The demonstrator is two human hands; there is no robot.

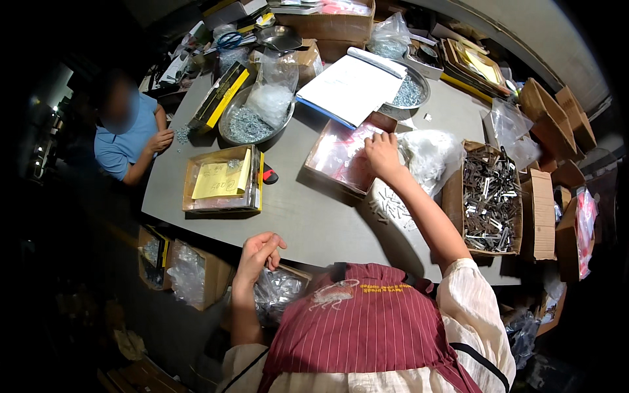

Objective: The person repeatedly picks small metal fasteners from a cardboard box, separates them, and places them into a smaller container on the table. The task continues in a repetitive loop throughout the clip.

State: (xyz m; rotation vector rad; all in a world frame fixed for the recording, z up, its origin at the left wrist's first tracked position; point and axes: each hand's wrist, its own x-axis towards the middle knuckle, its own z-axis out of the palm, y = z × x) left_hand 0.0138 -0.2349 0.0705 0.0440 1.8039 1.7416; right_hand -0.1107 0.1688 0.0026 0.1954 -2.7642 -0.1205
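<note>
My right hand (pixel 383 154) reaches over the right side of a cardboard box of clear plastic bags with red edges (pixel 341 156). Its fingers are bent down and closed at the bags; whatever they pinch is hidden. My left hand (pixel 258 257) is at the table's near edge, above a carton of clear bags with metal-looking parts (pixel 278 288). The fingers of that hand are curled in, and I cannot make out anything in them. Beneath my right forearm, small white plastic pieces (pixel 390 206) lie in a pale container, beside a bulging white plastic bag (pixel 432 157).
An open carton of metal clips (pixel 491 203) stands at the right. Steel bowls of small screws (pixel 249 124) and a clipboard with paper (pixel 354 85) occupy the far side. A box with a yellow note (pixel 219 180) sits left. Another person (pixel 128 131) handles small parts at the left edge.
</note>
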